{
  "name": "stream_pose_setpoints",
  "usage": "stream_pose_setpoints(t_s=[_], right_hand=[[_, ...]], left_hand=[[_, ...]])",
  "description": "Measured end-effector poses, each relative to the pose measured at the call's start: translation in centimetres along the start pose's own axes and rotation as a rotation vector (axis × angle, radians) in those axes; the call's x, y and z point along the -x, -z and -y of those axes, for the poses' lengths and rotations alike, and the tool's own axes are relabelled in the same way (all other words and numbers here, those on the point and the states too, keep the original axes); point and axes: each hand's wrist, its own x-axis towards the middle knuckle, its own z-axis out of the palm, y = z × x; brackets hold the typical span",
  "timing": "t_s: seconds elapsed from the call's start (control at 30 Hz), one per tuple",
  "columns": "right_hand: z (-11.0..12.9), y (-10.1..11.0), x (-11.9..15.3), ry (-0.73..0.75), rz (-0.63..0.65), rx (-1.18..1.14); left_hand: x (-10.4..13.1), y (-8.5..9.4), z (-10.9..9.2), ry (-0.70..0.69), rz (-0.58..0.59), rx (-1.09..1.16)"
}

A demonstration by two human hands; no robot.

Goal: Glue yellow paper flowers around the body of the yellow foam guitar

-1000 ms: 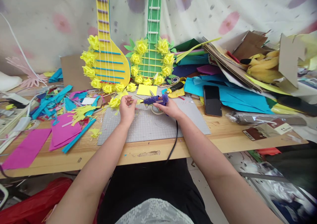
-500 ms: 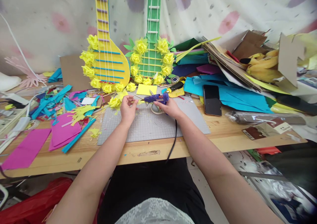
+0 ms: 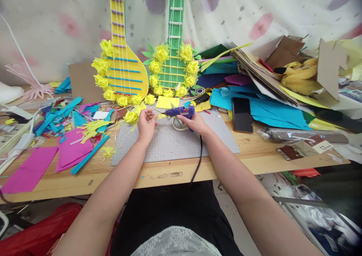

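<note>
My right hand (image 3: 195, 123) is wrapped around a purple-blue hot glue gun (image 3: 183, 111), its nozzle pointing left. Opposite the nozzle, my left hand (image 3: 146, 123) is closed in a pinch; what its fingertips hold is too small to make out. A bit of yellow paper (image 3: 161, 116) shows between the hand and the gun. Both hands are above a grey cutting mat (image 3: 169, 146). White-handled scissors (image 3: 179, 124) lie partly hidden beneath the gun. Yellow paper flowers (image 3: 131, 116) sit beside my left hand, and a yellow paper square (image 3: 167, 102) lies behind the gun.
A yellow craft guitar (image 3: 131, 69) and a green one (image 3: 174, 61), both trimmed with paper flowers, lean at the back. Paper scraps (image 3: 75, 118) and magenta sheets (image 3: 74, 148) cover the left. A phone (image 3: 242, 114), blue paper (image 3: 277, 110) and cardboard (image 3: 329, 73) occupy the right.
The glue gun in my right hand has shifted slightly right, away from my left fingers. My left hand stays nearly in place, still pinched.
</note>
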Motion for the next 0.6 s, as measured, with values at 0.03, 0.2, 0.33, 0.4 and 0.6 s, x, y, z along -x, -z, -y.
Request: stream_pose_setpoints(t_s=[0.03, 0.2, 0.33, 0.4, 0.6], right_hand=[[0.04, -0.04, 0.02, 0.01, 0.018, 0.0], [0.08, -0.23, 0.09, 0.02, 0.043, 0.017], [0.12, -0.21, 0.11, 0.017, 0.054, 0.034], [0.15, -0.18, 0.11, 0.018, 0.056, 0.049], [0.09, -0.03, 0.09, 0.0, 0.028, 0.082]], left_hand=[[-0.03, 0.0, 0.07, -0.003, -0.003, 0.006], [-0.12, 0.05, 0.35, -0.018, 0.009, -0.004], [-0.08, 0.03, 0.31, -0.027, 0.015, -0.017], [-0.04, 0.01, 0.22, -0.029, 0.014, -0.014], [-0.03, 0.04, 0.09, -0.024, 0.006, -0.001]])
